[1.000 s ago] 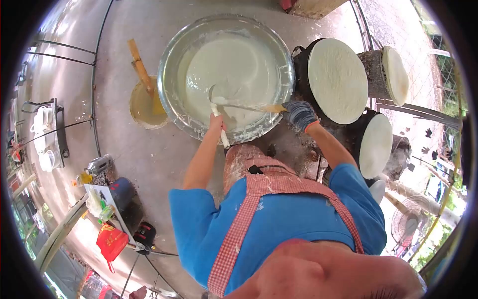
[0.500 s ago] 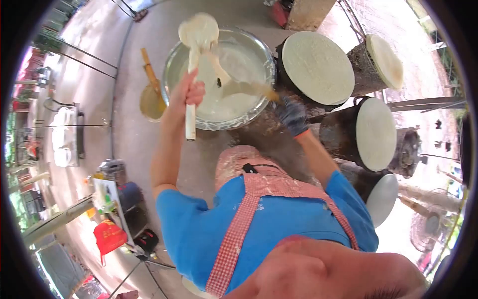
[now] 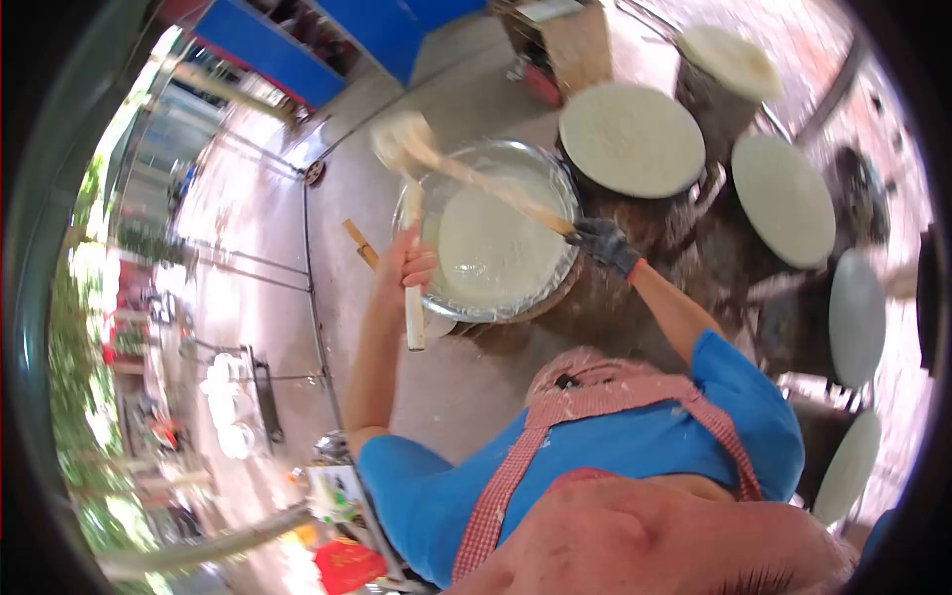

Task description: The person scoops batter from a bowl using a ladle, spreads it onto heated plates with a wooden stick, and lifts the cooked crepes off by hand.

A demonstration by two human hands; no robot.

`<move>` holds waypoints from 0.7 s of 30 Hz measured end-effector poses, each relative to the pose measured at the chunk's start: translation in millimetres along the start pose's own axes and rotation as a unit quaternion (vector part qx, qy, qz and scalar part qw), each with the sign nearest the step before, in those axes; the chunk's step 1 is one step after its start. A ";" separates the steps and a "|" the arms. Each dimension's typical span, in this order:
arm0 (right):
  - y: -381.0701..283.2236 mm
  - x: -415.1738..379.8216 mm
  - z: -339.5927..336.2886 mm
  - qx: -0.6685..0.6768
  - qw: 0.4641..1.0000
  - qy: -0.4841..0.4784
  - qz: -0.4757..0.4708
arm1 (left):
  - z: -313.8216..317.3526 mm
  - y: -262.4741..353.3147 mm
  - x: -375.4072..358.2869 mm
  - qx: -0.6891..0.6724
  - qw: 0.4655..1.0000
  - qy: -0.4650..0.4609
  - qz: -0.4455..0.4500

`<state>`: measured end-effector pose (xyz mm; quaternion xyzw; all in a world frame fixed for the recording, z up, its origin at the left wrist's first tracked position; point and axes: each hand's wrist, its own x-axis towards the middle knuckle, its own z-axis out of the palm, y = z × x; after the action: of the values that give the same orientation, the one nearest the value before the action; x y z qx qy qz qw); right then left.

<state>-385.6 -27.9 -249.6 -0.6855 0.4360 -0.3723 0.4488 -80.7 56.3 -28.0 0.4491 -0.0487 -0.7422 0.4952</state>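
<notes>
My left hand (image 3: 405, 266), bare, is wrapped round the pale handle of a ladle (image 3: 402, 139). Its batter-coated round head is raised over the far left rim of a wide metal basin (image 3: 573, 213). White batter (image 3: 501, 243) fills much of the basin. In a dark glove, my right hand (image 3: 603, 245) grips the near end of a long wooden spatula (image 3: 506, 195) at the basin's right edge. The spatula slants across above the batter, and its far end meets the ladle's head. Blur hides the exact shape of that end.
Round pots with pale flat tops stand to the right: one near the basin (image 3: 633, 139), others (image 3: 783, 198) farther round. A wooden handle (image 3: 359, 243) shows left of the basin. A box (image 3: 570, 50) stands behind; a red bag (image 3: 347, 565) lies at lower left.
The camera view has turned, so the basin and pots appear shifted right and lower. The spatula, earlier bent-looking across the basin, now lies in a straight line to the ladle's head. Both grips stay.
</notes>
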 end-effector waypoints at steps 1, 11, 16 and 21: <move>17.9 -34.9 -9.9 0.014 0.999 0.023 0.028 | -4.6 -9.5 9.5 -0.181 0.969 -0.053 -0.161; -27.7 -247.8 -143.4 0.065 0.951 0.273 0.131 | 161.3 -150.1 76.8 0.140 0.921 -0.321 -0.167; 21.8 -433.5 -135.7 -0.172 0.861 0.363 0.312 | 212.0 -322.9 153.7 -0.035 0.811 -0.214 -0.543; 26.1 -638.0 -151.6 -0.227 0.735 0.433 0.470 | 300.2 -521.7 145.3 -0.078 0.709 -0.222 -0.664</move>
<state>-747.8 516.9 -301.6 -0.2395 0.9215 -0.2604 0.1600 -671.4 94.7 -209.9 0.1478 0.2118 -0.9589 -0.1176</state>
